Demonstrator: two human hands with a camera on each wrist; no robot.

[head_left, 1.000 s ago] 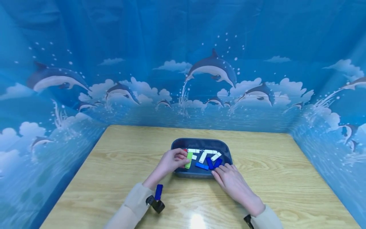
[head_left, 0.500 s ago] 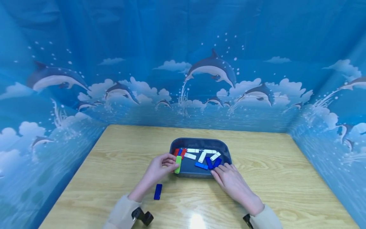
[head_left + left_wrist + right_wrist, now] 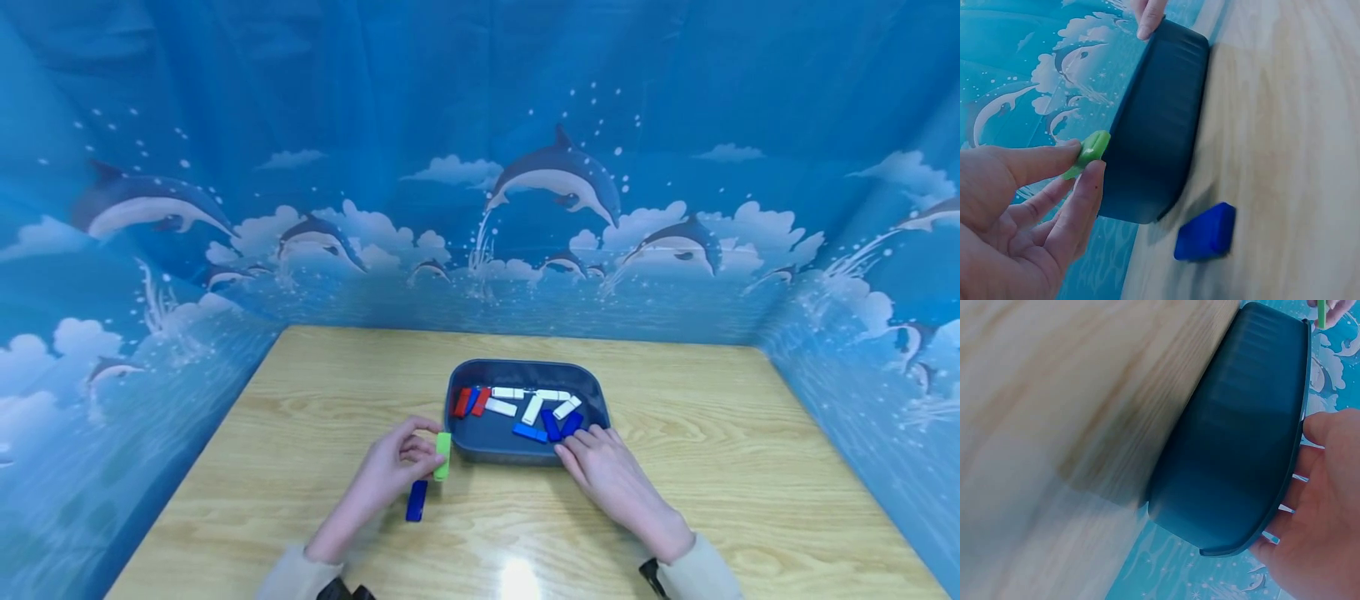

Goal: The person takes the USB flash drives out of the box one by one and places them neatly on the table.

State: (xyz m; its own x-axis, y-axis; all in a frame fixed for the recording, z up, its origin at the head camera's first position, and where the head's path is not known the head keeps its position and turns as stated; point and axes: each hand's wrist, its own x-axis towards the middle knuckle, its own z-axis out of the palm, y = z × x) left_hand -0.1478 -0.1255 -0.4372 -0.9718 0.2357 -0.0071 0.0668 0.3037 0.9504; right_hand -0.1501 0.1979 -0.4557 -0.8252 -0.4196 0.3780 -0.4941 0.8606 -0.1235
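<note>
My left hand [image 3: 397,457] pinches a small oblong lime-green block [image 3: 442,456], shaped like a capped USB stick, between thumb and fingertips. It is held upright beyond the near left corner of a dark blue plastic tub [image 3: 510,458]. A dark blue block [image 3: 416,501] of similar shape lies on the table just below this hand; the left wrist view shows that blue block [image 3: 1207,232] beside the tub. At the tub's near right corner my right hand [image 3: 611,475] grips the rim, fingers hooked over it. In the right wrist view the tub's outer wall [image 3: 1229,437] hides the fingertips.
Inside the tub lie several white blocks [image 3: 532,409], several blue blocks [image 3: 529,432] and two red blocks [image 3: 462,402] at the left end. The wooden table [image 3: 712,433] is backed by a blue dolphin-print curtain [image 3: 480,167] on three sides.
My left hand has carried the green block out of the tub, leftward and toward me. The red blocks and the loose blue block came into fuller view. My right hand stays on the rim.
</note>
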